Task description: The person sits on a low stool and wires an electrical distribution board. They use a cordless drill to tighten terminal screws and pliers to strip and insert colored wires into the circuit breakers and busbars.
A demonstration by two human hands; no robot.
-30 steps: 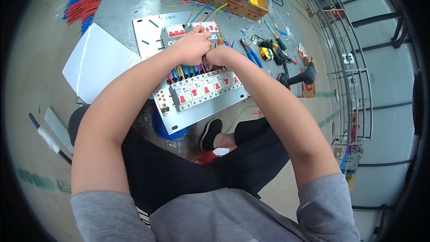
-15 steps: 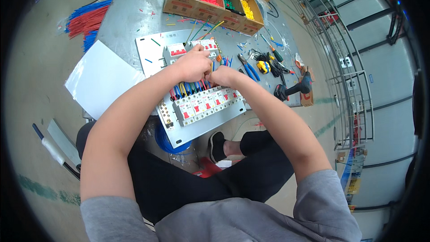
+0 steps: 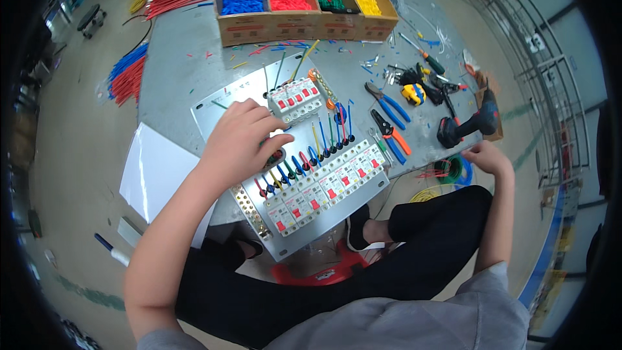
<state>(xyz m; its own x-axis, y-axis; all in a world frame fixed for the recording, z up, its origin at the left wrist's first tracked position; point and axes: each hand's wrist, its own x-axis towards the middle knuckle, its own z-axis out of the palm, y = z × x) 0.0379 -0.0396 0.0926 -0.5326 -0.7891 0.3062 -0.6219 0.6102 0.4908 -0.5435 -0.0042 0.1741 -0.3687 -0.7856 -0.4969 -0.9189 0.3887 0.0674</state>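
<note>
My left hand [image 3: 243, 139] arches over the left side of a light metal mounting plate [image 3: 210, 111]. Its fingers and thumb are apart, covering part of what lies beneath. Just right of the fingers stands a block of circuit breakers [image 3: 295, 100] with red toggles. A longer row of circuit breakers [image 3: 324, 188] runs along the plate's near side, with short coloured wires [image 3: 301, 163] standing up behind it. Off the table's right edge, near a cordless drill [image 3: 468, 126], hovers my right hand [image 3: 490, 157]. Its fingers are loosely bent, and I see nothing in them.
Blue-handled pliers [image 3: 392, 109], orange-handled wire strippers [image 3: 391, 132] and a screwdriver [image 3: 424, 57] lie right of the plate. A divided cardboard box [image 3: 304, 26] of coloured sleeves stands behind. A white sheet [image 3: 162, 172] hangs over the left edge; wire coils [image 3: 459, 172] lie below the right side.
My hands have parted: the right moved from the plate to beyond the table's right edge, the left stayed over the plate's left side. The view has shifted, and the upright wires now show.
</note>
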